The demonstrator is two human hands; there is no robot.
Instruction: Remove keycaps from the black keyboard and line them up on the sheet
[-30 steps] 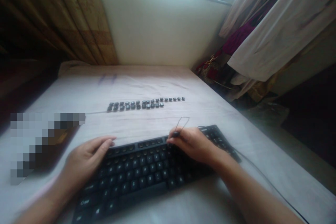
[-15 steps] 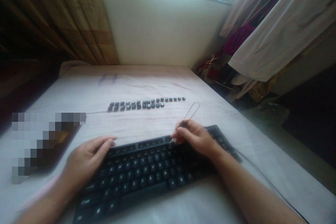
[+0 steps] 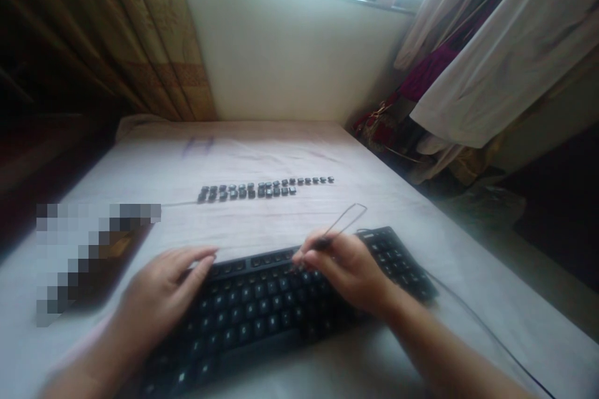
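A black keyboard (image 3: 262, 308) lies at a slant before me, its upper key row partly bare of keycaps. My left hand (image 3: 173, 274) is at its upper left edge, thumb and fingers closed on that edge. In my right hand (image 3: 344, 262) is a wire keycap puller (image 3: 346, 218), pinched at its dark middle with the wire loop pointing up and away. The puller's lower end is over the upper key row, blurred and partly behind my fingers. Beyond the keyboard, loose keycaps (image 3: 253, 190) lie in two rows on the pale sheet (image 3: 262, 149).
A pixelated object (image 3: 93, 262) lies on the left. The keyboard's cable (image 3: 486, 324) runs off to the lower right. Curtains (image 3: 159, 25) hang at the left, clothes (image 3: 496, 68) at the right, with a wall (image 3: 290, 56) and window behind.
My right hand has moved slightly left and down along the upper key row, with the puller tilting further right. My left hand stays at the keyboard's edge; the whole view has shifted slightly.
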